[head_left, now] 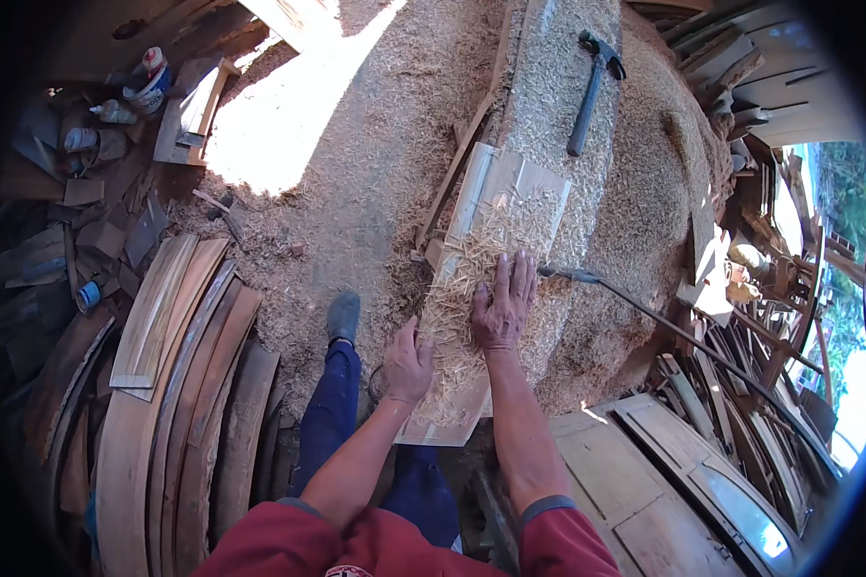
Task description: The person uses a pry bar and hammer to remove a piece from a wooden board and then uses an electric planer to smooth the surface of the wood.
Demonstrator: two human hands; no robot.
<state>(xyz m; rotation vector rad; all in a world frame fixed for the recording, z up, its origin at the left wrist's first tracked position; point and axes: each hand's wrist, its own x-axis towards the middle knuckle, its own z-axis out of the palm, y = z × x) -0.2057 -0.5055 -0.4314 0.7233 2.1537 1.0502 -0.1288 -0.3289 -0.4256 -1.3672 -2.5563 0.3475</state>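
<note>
A pale wooden board [548, 197] covered with curly shavings lies lengthwise in front of me on a bench. My right hand [502, 308] rests flat on top of it, fingers stretched out and pointing away over the shavings. At the board's left edge is my left hand [409, 363], its fingers curled against the side. Loose wood shavings [486, 231] lie between and beyond both hands. A hammer [584, 115] with a dark handle lies farther off on the bench, apart from my hands.
A dark cord [683, 332] runs from near the board to the right. Curved planks [178, 385] are stacked at the left, and a panelled door [669, 471] lies at the lower right. Shavings [645, 183] are heaped beside the bench. Bottles [149, 91] stand at the far left.
</note>
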